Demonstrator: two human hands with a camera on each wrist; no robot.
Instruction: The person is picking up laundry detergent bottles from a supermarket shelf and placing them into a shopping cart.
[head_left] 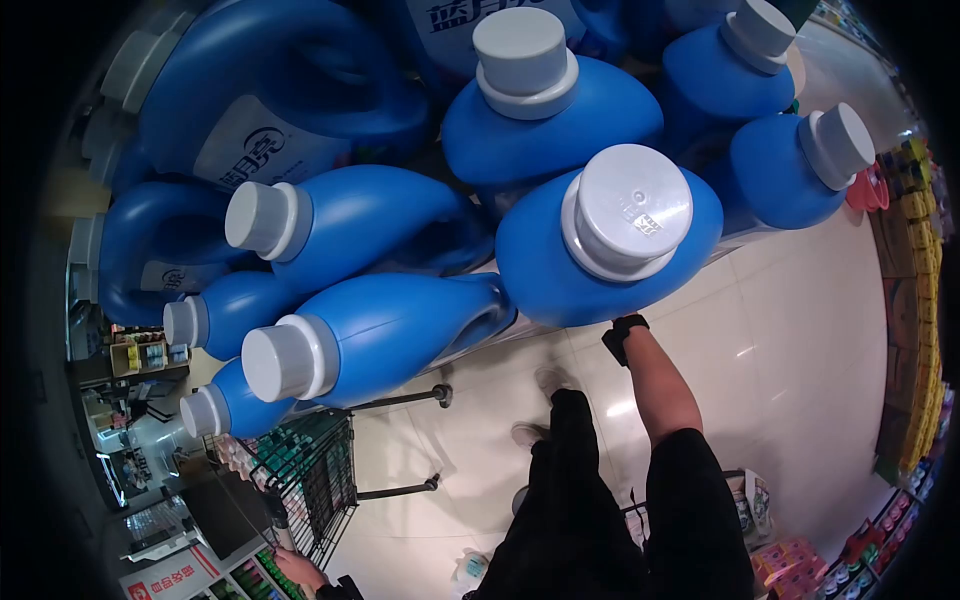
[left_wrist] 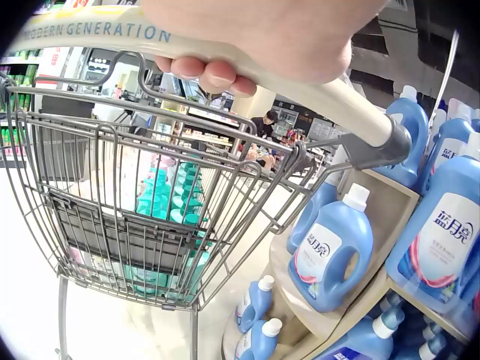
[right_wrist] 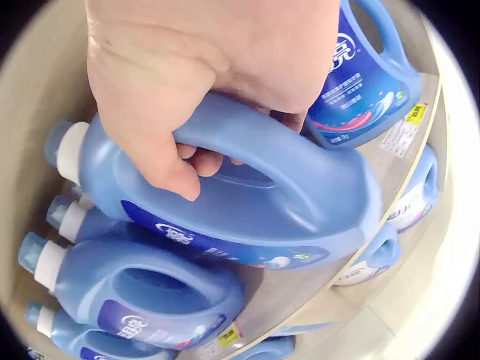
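Observation:
My left hand (head_left: 298,568) grips the pale handle bar (left_wrist: 94,31) of a dark wire shopping cart (left_wrist: 161,259), with fingertips curled under the bar in the left wrist view. Teal bottles (left_wrist: 154,195) stand inside the cart. In the right wrist view, my right hand (right_wrist: 214,60) holds a large blue laundry detergent bottle (right_wrist: 337,199), its fingers and thumb wrapped round the moulded handle. This bottle lies tilted across the shelf space, white neck to the left. From the head, big blue bottles hide the right hand; only the forearm (head_left: 660,385) with a black wristband shows.
Blue detergent bottles with white caps (head_left: 632,205) crowd the upper shelf close below the head camera. More bottles (right_wrist: 135,292) stand beside the held one. A price-tagged shelf edge (right_wrist: 401,135) curves past. Stacked goods (head_left: 920,320) line the right side of the aisle.

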